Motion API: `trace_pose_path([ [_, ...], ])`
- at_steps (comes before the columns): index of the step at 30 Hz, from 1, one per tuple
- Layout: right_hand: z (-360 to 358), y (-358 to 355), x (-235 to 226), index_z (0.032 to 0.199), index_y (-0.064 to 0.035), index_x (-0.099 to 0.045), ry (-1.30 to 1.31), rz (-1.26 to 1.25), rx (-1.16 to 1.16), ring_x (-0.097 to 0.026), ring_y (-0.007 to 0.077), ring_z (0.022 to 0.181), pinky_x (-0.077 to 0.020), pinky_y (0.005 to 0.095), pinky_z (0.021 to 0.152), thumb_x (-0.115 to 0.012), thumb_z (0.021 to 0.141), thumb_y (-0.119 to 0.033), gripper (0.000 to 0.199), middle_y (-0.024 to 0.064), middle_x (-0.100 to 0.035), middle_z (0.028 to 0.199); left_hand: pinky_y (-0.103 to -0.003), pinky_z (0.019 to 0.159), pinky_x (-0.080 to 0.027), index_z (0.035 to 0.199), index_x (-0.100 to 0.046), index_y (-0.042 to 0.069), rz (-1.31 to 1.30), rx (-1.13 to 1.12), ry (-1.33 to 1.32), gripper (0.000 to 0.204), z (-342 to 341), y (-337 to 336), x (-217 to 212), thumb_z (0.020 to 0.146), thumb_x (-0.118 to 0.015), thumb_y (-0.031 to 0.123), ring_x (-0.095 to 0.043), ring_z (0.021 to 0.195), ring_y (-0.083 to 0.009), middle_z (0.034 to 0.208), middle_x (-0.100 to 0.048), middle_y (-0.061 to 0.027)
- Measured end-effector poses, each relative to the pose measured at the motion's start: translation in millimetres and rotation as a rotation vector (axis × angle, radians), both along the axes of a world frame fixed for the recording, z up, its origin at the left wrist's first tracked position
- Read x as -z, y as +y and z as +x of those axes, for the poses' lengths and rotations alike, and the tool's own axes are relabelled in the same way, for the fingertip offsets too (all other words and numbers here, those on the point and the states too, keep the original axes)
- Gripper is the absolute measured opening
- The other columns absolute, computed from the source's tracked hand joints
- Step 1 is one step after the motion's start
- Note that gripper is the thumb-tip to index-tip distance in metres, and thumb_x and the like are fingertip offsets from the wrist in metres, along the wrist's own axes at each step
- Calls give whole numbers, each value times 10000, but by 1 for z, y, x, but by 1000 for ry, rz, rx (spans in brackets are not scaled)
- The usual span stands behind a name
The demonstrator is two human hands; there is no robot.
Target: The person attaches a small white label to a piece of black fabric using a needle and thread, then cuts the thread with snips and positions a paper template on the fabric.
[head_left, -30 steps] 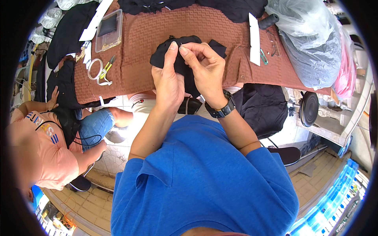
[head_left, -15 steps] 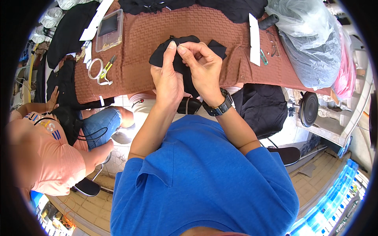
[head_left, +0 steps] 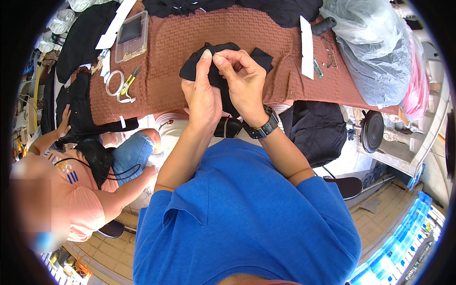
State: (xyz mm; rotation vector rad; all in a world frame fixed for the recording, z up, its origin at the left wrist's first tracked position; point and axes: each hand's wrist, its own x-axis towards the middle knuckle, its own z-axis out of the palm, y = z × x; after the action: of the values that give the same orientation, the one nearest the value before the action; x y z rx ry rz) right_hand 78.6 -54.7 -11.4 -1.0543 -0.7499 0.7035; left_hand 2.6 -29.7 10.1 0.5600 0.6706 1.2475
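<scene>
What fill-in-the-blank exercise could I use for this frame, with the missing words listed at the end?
1. The person's bare left hand holds soft fabric coloured ____.
2. The wristwatch with a dark strap is on the person's ____ wrist.
3. The small metal-bladed cutters have handles coloured ____.
4. Seen from the person, the clear, rectangular plastic box lies on the ____ side of the brown patterned tablecloth.

Missing words: black; right; yellow; left.

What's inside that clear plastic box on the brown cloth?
The box holds a black item and yellowish bits, too tiny to identify; anything under the black item is covered.
</scene>
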Motion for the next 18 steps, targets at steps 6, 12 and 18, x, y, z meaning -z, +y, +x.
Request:
trace_pose_path([
  [6,-1,0,-11,963,18,-760,82,-73,-20,-587,65,738,-484,217,655,-759,907,-33,77,25,-669,891,-256,770,-497,991,-688,34,33,-3,27,121,0,1,4,1016,-618,130,-611,899,-87,967,-669,-5],
  [12,2,-5,-14,1024,27,-727,132,-75,-126,-611,72,782,-513,222,710,-748,911,-18,123,47,-693,906,-254,762,-494,1018,-699,32,-31,-18,31,118,-6,9,4,1000,-648,137,-618,908,-96,1002,-688,-21],
  [18,5,-7,-20,1059,2,-644,167,-12,-123,-612,84,841,-526,237,753,-709,931,5,143,50,-660,957,-269,788,-511,1077,-698,41,-44,46,40,149,-9,5,8,987,-674,158,-640,934,-118,1028,-697,-40],
])
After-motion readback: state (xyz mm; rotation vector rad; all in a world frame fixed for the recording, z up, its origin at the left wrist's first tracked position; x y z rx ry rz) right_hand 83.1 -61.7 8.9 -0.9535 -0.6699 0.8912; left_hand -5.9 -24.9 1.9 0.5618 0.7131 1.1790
